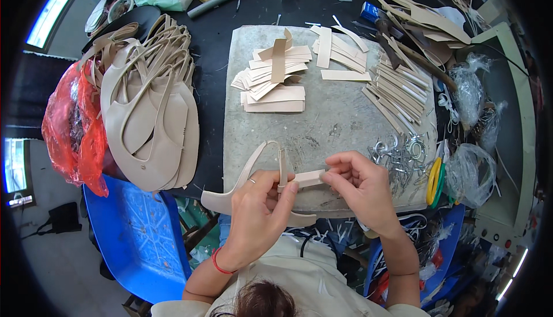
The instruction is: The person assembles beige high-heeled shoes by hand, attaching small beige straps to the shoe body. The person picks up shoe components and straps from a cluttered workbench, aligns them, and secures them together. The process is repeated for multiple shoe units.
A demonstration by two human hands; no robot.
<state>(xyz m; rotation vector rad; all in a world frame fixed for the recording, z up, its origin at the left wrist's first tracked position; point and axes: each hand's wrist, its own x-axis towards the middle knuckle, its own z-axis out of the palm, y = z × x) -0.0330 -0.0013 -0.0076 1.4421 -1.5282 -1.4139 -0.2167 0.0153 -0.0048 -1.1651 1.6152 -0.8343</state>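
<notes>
My left hand (259,210) grips a beige leather sandal upper (239,181) with a looped strap, at the near edge of a grey stone slab (322,127). My right hand (360,184) pinches a short beige leather strip (310,177) against that strap, and my left thumb presses on the strip's other end. Both hands meet over the slab's front edge.
Piles of cut beige strips (275,80) lie on the slab, more strips (397,89) at its right. A stack of sandal uppers (152,104) lies left, beside a red plastic bag (72,124). Metal buckles (400,155) and tape rolls (435,181) sit right. A blue chair (135,236) stands below left.
</notes>
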